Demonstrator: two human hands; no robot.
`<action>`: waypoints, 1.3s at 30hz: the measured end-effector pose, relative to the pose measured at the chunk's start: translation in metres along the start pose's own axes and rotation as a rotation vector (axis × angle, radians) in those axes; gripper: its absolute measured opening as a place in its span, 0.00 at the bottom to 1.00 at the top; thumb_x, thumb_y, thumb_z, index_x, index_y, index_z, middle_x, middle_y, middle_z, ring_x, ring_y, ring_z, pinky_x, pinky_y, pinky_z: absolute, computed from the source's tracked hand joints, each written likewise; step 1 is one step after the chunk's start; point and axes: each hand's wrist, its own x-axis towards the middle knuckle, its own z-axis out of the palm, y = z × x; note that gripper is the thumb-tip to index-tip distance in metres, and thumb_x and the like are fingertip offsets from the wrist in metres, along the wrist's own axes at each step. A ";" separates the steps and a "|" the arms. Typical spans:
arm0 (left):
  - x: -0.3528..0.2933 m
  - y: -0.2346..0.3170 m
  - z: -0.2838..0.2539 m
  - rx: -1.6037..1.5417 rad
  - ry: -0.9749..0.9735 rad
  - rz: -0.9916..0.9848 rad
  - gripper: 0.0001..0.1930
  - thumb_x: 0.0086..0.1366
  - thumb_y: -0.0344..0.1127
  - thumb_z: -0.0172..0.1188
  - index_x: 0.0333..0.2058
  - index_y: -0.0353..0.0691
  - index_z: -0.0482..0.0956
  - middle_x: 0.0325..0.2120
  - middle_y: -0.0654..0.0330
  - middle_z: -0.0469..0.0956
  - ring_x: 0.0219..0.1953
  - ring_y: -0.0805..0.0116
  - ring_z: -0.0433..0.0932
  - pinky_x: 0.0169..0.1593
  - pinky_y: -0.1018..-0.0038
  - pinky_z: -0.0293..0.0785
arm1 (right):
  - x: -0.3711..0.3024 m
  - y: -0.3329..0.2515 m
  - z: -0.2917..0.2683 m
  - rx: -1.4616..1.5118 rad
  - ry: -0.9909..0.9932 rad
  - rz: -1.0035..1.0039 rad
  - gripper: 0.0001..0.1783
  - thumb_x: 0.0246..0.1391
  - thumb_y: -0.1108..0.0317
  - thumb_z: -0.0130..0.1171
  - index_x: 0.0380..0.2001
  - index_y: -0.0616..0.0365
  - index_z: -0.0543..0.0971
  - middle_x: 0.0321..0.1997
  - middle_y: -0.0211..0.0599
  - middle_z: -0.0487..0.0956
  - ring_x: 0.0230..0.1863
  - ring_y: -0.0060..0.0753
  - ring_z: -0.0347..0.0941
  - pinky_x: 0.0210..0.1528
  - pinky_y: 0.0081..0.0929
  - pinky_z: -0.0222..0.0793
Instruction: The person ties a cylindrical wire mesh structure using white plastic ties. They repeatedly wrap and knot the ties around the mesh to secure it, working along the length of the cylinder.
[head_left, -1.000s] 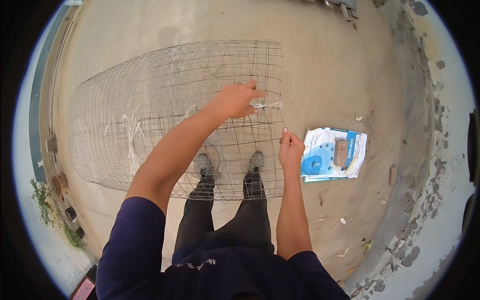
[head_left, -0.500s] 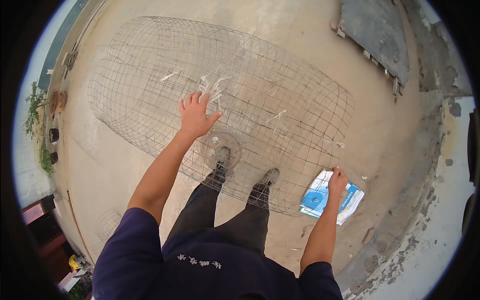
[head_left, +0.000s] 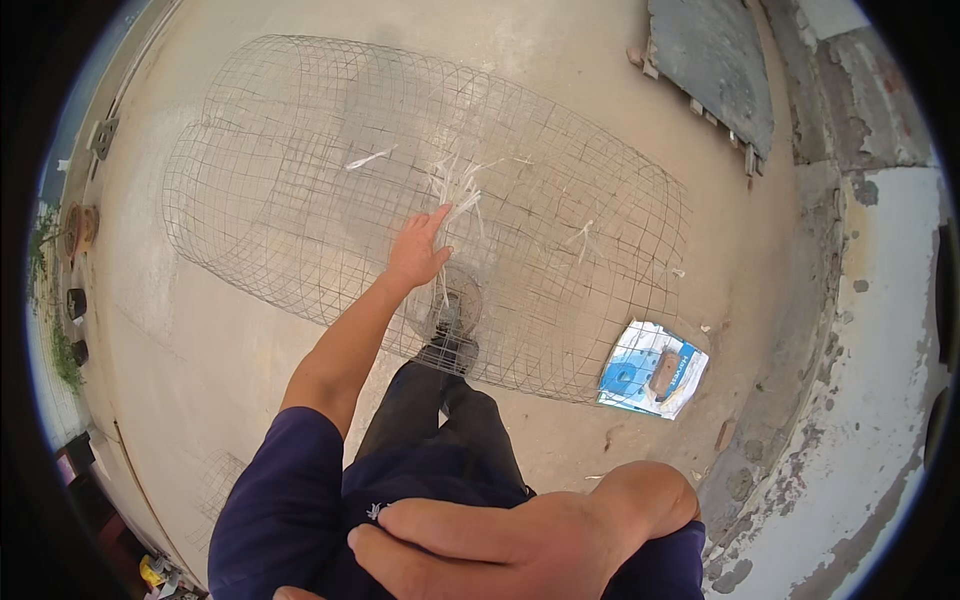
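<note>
Head view: looking down over the person's own body to a concrete floor (head_left: 230, 360); every place below is given relative to the wire mesh cage.
Right hand (head_left: 520, 545): nearest the camera, well short of the wire mesh cage, fingers laid loosely together and flat against the dark blue shirt at the chest; it holds nothing.
Legs and shoe (head_left: 452, 318): dark trousers run from the shirt up to the cage's near edge, and the shoe shows through its wires.
Left hand (head_left: 418, 252): arm stretched out, palm down and fingers spread wide on top of the wire mesh cage, just short of the white ties (head_left: 455, 195); it rests or presses on the wires, gripping nothing as far as can be seen.
Wire mesh cage (head_left: 300, 170): a long rolled cylinder of grey grid lying on its side across the floor, from far left to near right.
White ties: several loose strips cluster at the cage's middle seam, with a few more toward its right end.
Blue and white packet (head_left: 652, 368): on the floor, touching or just beside the cage's near right corner.
Grey slab (head_left: 712, 70): beyond the cage's right end, well apart.
Step in hand: likely steadying the rolled mesh along its seam.
Next move calls for: probably bringing the right hand forward to the ties while the left keeps the wires pressed together.
</note>
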 end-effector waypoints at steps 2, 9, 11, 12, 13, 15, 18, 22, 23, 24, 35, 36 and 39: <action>-0.012 -0.001 -0.006 -0.020 -0.048 0.037 0.44 0.60 0.37 0.71 0.73 0.54 0.61 0.56 0.45 0.75 0.61 0.44 0.70 0.63 0.57 0.71 | 0.000 0.002 -0.004 -0.017 -0.039 -0.099 0.17 0.63 0.59 0.67 0.47 0.61 0.85 0.45 0.33 0.84 0.31 0.31 0.71 0.32 0.27 0.69; -0.019 -0.025 -0.030 -0.027 -0.168 0.046 0.43 0.60 0.28 0.68 0.73 0.57 0.61 0.59 0.52 0.74 0.63 0.48 0.70 0.66 0.57 0.70 | -0.105 0.128 0.028 -0.134 -0.021 0.872 0.18 0.60 0.82 0.57 0.52 0.63 0.83 0.46 0.44 0.86 0.35 0.32 0.81 0.37 0.26 0.76; -0.016 -0.022 -0.027 -0.091 -0.148 0.052 0.44 0.61 0.28 0.68 0.73 0.57 0.61 0.61 0.53 0.73 0.65 0.49 0.69 0.66 0.57 0.70 | -0.194 0.188 0.045 -0.304 -0.025 1.180 0.24 0.63 0.69 0.62 0.60 0.69 0.77 0.52 0.52 0.84 0.45 0.37 0.83 0.46 0.32 0.79; -0.015 -0.025 -0.024 -0.152 -0.116 0.066 0.43 0.61 0.28 0.67 0.73 0.58 0.61 0.62 0.52 0.73 0.66 0.49 0.68 0.67 0.57 0.70 | -0.237 0.212 0.056 -0.420 -0.018 1.256 0.29 0.62 0.63 0.65 0.61 0.71 0.75 0.53 0.55 0.84 0.48 0.40 0.84 0.48 0.34 0.79; -0.019 -0.030 -0.022 -0.212 -0.082 0.068 0.43 0.61 0.28 0.67 0.73 0.58 0.61 0.64 0.51 0.72 0.68 0.48 0.67 0.67 0.57 0.70 | -0.271 0.226 0.071 -0.517 -0.044 1.305 0.33 0.60 0.59 0.67 0.61 0.71 0.75 0.53 0.56 0.83 0.50 0.43 0.83 0.51 0.36 0.79; -0.019 -0.040 -0.029 -0.299 -0.110 0.129 0.45 0.59 0.29 0.68 0.74 0.56 0.60 0.65 0.51 0.71 0.69 0.48 0.66 0.68 0.58 0.68 | -0.296 0.252 0.105 -0.551 0.060 1.404 0.36 0.58 0.54 0.69 0.61 0.72 0.75 0.53 0.58 0.83 0.52 0.46 0.83 0.55 0.39 0.78; -0.020 -0.057 -0.057 -0.378 -0.231 0.148 0.47 0.58 0.33 0.69 0.75 0.50 0.57 0.67 0.50 0.70 0.72 0.48 0.63 0.71 0.57 0.65 | -0.286 0.276 0.160 -0.424 0.258 1.542 0.34 0.58 0.55 0.70 0.59 0.70 0.77 0.51 0.57 0.84 0.51 0.47 0.83 0.55 0.39 0.77; -0.036 -0.119 -0.118 -0.286 -0.240 0.407 0.47 0.57 0.36 0.70 0.73 0.39 0.58 0.67 0.48 0.69 0.72 0.47 0.62 0.72 0.55 0.61 | -0.285 0.296 0.173 -0.683 0.162 1.566 0.31 0.56 0.57 0.70 0.56 0.69 0.78 0.49 0.52 0.85 0.48 0.44 0.83 0.53 0.38 0.77; -0.043 -0.136 -0.141 -0.261 -0.214 0.370 0.45 0.57 0.36 0.70 0.72 0.39 0.60 0.67 0.48 0.70 0.72 0.47 0.63 0.72 0.55 0.61 | -0.297 0.297 0.174 -0.829 0.128 1.565 0.29 0.56 0.60 0.69 0.56 0.69 0.79 0.48 0.53 0.85 0.47 0.44 0.84 0.52 0.39 0.77; -0.044 -0.157 -0.178 -0.232 -0.187 0.338 0.44 0.57 0.36 0.70 0.71 0.38 0.62 0.67 0.48 0.70 0.72 0.47 0.63 0.72 0.55 0.61 | -0.302 0.301 0.171 -0.975 0.097 1.554 0.27 0.56 0.63 0.67 0.55 0.68 0.80 0.47 0.53 0.85 0.46 0.45 0.84 0.51 0.39 0.77; -0.003 -0.438 -0.398 0.207 -0.089 0.197 0.33 0.61 0.35 0.70 0.65 0.47 0.71 0.61 0.56 0.75 0.70 0.56 0.64 0.74 0.53 0.54 | -0.259 0.321 0.244 -1.617 0.141 1.347 0.30 0.58 0.62 0.61 0.59 0.72 0.75 0.59 0.61 0.78 0.61 0.62 0.75 0.65 0.49 0.68; 0.000 -0.448 -0.407 0.256 -0.097 0.174 0.33 0.61 0.35 0.69 0.65 0.47 0.71 0.60 0.56 0.75 0.70 0.57 0.65 0.74 0.53 0.54 | -0.228 0.332 0.274 -1.770 0.178 1.224 0.30 0.59 0.61 0.61 0.58 0.73 0.75 0.57 0.62 0.80 0.59 0.63 0.76 0.64 0.50 0.69; -0.003 -0.463 -0.412 0.296 -0.111 0.177 0.32 0.63 0.35 0.68 0.66 0.47 0.70 0.59 0.56 0.76 0.68 0.58 0.67 0.74 0.53 0.56 | -0.140 0.344 0.380 -1.148 0.034 1.036 0.26 0.58 0.69 0.62 0.58 0.68 0.75 0.57 0.56 0.78 0.60 0.58 0.74 0.64 0.46 0.69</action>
